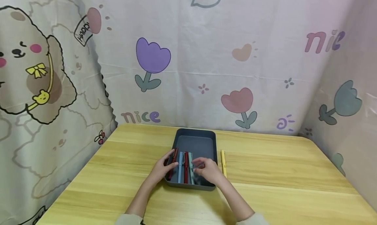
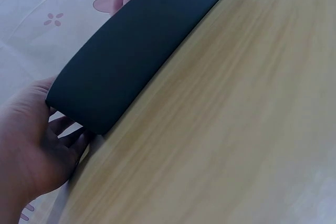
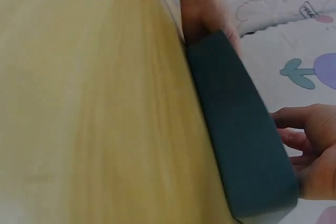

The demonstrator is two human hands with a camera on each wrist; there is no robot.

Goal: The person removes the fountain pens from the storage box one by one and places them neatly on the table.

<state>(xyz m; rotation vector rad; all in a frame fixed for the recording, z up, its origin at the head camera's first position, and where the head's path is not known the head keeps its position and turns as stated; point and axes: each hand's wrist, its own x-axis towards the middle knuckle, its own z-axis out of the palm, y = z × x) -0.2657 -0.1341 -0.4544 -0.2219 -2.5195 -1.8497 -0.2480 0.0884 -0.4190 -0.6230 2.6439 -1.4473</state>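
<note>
A dark grey rectangular tray [image 1: 192, 187] sits on the wooden table. Inside its near half several pens lie side by side: a dark red pen [image 1: 170, 175] along the left wall, a light blue pen [image 1: 180, 172], a red pen [image 1: 186, 172] and a pale teal pen [image 1: 190, 158]. My left hand [image 1: 160, 168] holds the tray's left wall, thumb over the rim across the dark red pen, other fingers against the outside. My right hand [image 1: 208, 170] hovers over the tray's right part, fingers bent loosely, fingertips right beside the teal pen. The tray wall partly hides these fingers in the right wrist view.
A yellow pen [image 1: 223, 161] lies on the table [image 1: 274, 172] just right of the tray, partly behind my right wrist. A printed cloth [image 1: 194, 97] with flowers and cartoon figures hangs behind the table and along both sides.
</note>
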